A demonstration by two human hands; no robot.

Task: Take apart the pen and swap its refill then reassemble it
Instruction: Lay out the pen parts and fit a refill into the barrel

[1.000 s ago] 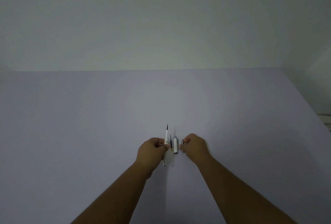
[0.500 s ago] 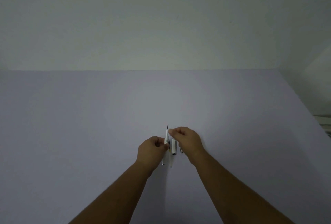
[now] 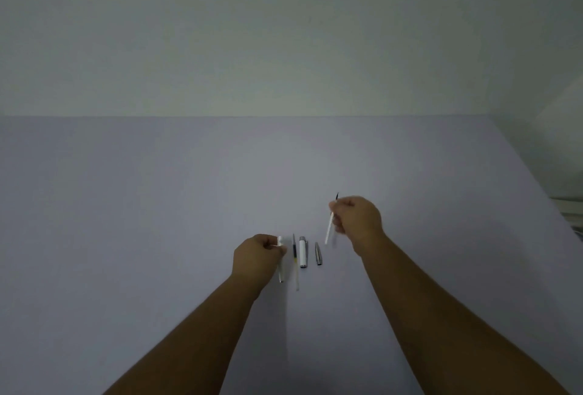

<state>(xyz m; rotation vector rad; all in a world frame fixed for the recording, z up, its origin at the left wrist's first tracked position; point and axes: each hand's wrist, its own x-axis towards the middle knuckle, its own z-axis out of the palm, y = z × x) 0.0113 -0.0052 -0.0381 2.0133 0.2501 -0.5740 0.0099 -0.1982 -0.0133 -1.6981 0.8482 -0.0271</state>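
While right hand (image 3: pixel 356 221) pinches old refill (image 3: pixel 329 230) aloft at 1 o'clock | left hand (image 3: pixel 257 255) grips barrel (image 3: pixel 280 271) | spare refill (image 3: pixel 295 260) on table (image 3: pixel 157 205) at 3 o'clock of barrel | thin, light, bendy: likely best pinched mid-shaft.

I can't tell what sort of room this is. I see only a bare pale tabletop (image 3: pixel 157 221) against a blank wall (image 3: pixel 284 31). Something whitish shows at the right edge (image 3: pixel 572 205), too unclear to name.
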